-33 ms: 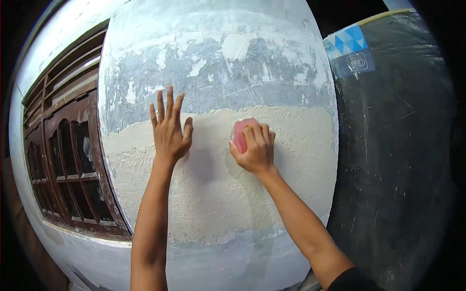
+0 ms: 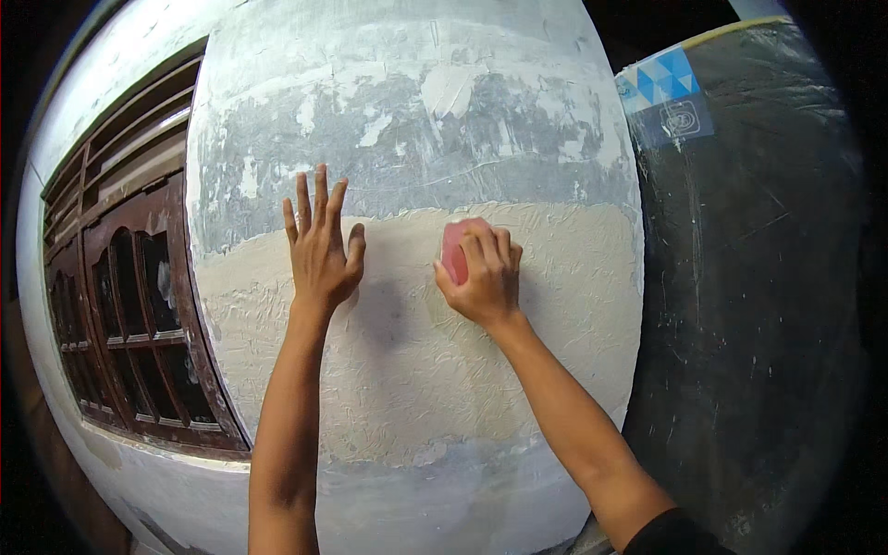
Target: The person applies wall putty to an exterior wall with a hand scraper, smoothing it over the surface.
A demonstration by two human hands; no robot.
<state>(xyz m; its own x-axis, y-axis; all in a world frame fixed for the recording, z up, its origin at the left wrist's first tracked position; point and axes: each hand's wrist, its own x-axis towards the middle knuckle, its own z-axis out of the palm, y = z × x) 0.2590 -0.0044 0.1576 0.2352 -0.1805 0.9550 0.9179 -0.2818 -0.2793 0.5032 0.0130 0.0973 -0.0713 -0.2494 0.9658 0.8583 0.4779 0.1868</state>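
Observation:
My left hand (image 2: 324, 250) is open, its fingers spread upward. Its palm faces the wall (image 2: 407, 407), over the upper edge of a cream, rough-textured band of filler. To its right, my right hand (image 2: 490, 277) is closed round a pink pad (image 2: 453, 252) pressed to the same cream band. Whether the pad is a sponge or a folded abrasive sheet I cannot tell. Above the band the wall is grey with flaking white patches. The face of the pad against the wall is hidden.
A brown wooden window (image 2: 139, 305) with slatted vents above it is set in the wall at the left. At the right stands a large dark scuffed panel (image 2: 740, 324), bearing a blue patterned sticker (image 2: 671, 79). Below the cream band the wall is pale white.
My right hand and the pink pad have shifted very slightly up and left across the wall. My left hand has barely moved.

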